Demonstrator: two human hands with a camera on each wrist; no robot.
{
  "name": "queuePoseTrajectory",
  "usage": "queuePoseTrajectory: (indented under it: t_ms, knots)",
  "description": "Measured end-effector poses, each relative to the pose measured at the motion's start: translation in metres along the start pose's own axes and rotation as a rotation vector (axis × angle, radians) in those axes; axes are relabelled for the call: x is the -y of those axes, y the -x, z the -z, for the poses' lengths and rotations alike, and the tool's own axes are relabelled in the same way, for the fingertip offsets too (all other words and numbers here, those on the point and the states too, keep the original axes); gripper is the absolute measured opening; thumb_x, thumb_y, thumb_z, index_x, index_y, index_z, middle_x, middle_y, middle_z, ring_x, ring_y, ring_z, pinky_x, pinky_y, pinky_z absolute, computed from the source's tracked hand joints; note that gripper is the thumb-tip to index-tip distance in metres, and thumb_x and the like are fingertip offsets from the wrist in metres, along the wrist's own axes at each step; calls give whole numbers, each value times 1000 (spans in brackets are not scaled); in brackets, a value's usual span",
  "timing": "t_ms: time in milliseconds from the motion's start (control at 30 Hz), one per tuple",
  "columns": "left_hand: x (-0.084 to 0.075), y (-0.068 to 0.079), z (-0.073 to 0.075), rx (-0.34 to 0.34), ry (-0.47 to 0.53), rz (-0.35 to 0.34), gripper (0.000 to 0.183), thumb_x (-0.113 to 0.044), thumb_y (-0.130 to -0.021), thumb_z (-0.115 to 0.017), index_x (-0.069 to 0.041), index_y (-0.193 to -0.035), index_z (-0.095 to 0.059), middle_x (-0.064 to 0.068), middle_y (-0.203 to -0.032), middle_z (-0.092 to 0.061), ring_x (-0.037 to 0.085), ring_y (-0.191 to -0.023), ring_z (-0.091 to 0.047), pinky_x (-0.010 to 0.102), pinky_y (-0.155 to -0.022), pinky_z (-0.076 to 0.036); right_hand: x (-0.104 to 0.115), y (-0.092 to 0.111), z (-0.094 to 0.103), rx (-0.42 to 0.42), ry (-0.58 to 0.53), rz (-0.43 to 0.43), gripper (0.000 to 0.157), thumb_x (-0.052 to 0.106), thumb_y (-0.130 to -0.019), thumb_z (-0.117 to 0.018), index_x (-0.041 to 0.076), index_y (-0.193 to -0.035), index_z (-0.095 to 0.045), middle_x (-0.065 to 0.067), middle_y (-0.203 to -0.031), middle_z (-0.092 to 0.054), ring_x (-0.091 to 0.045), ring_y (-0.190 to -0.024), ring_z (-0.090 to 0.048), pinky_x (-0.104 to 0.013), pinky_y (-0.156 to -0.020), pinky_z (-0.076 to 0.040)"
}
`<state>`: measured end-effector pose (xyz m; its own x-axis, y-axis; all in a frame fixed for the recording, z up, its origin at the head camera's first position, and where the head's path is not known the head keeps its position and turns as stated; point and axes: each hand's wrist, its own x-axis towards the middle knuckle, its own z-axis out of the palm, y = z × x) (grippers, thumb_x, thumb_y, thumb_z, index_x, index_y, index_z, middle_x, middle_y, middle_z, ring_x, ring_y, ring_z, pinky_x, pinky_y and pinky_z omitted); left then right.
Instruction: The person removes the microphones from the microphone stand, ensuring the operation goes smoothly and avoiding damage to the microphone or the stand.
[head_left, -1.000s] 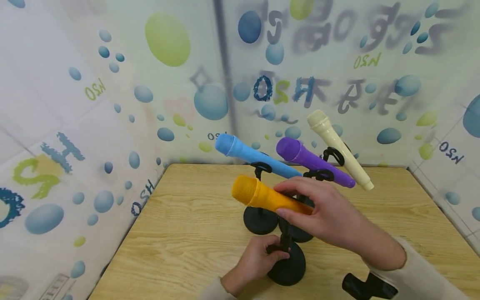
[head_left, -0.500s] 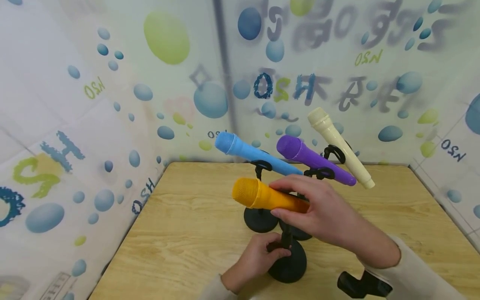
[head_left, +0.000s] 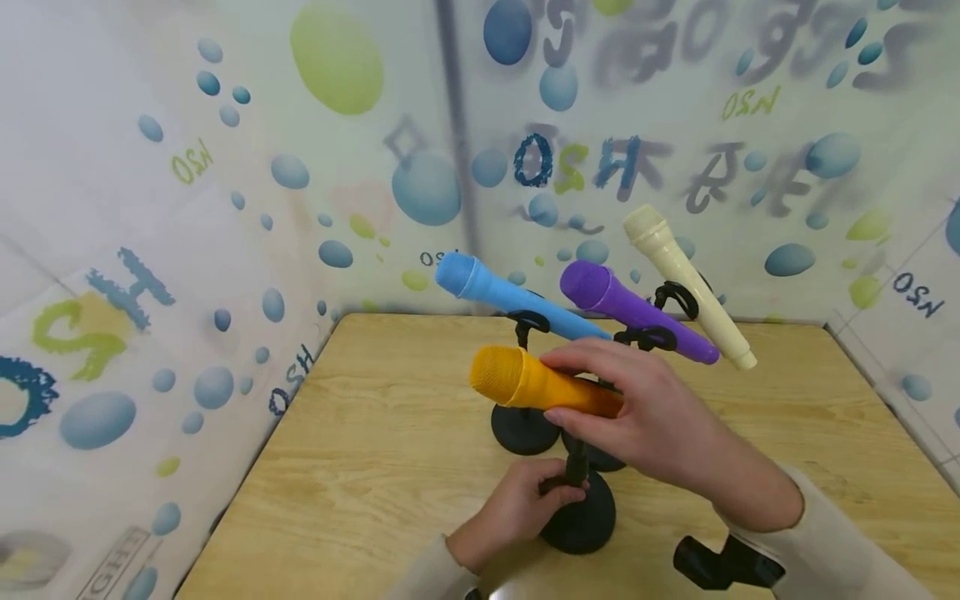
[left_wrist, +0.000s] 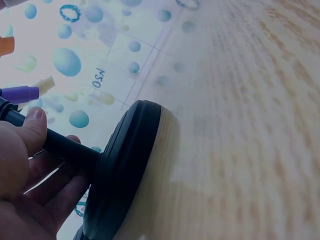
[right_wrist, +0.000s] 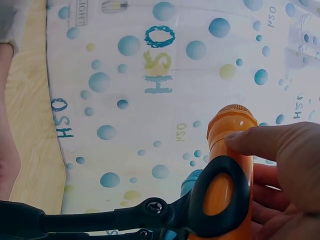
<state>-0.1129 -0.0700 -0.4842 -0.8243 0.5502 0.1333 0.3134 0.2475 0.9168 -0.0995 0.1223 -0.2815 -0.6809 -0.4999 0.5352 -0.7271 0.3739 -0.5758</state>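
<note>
Head view: Four coloured microphones are grouped on a pale wooden table [head_left: 375, 433], before a wall [head_left: 247, 167] patterned with bubbles and lettering.

Orange microphone [head_left: 536, 389]: Nearest the person, above the near stand [head_left: 576, 467], its head toward the left of the view and slightly raised. Right wrist view shows a black clip [right_wrist: 242, 200] against the handle, orange visible through its loop; whether it is fully seated cannot be told.

Right hand [head_left: 660, 417]: Holds the orange microphone in a narrow grip, thumb on the side facing the person, fingers over the far side. Gripping the handle probably gives control of its angle while leaving most of the head uncovered.

Left hand [head_left: 517, 504]: Pinches the near stand's post between thumb and fingers, above the base. This seems meant to steady the stand against any push from the other hand.

Near stand's base [head_left: 581, 525]: Round, black, flat on the table; its breadth likely helps support a microphone that leans.

Blue microphone [head_left: 517, 292], purple microphone [head_left: 637, 312], cream microphone [head_left: 690, 283]: Farther back, all slanting with heads up and leftward, cream steepest. Black clips bear them, which presumably sets the slant.

Rear bases [head_left: 525, 433]: Two black discs show behind the orange microphone, partly covered; the cream one's base is hidden.
</note>
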Motion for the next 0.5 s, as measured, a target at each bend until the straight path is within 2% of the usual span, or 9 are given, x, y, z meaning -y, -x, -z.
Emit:
queuePoseTrajectory:
  t_ms: [233, 500]
  knots:
    - [1, -2, 0, 6, -18, -21, 13, -10, -101, -75, -7, -113, -80, 6, -109, -83, -1, -101, -71, 19, -97, -58, -1, 0, 0, -6, 18, -10, 45, 7, -89, -89, 9, -131, -74, -5, -128, -76, -16, -103, -75, -24, -83, -65]
    - [-2, -2, -1, 18, -12, -8, 15, -9, -102, -73, -4, -114, -80, 8, -111, -83, 0, -106, -71, 20, -100, -57, -1, -1, -1, -39, 27, 51, 45, 7, -87, -90, 8, -130, -75, -7, -127, -77, -18, -102, -75, -29, -82, -66]
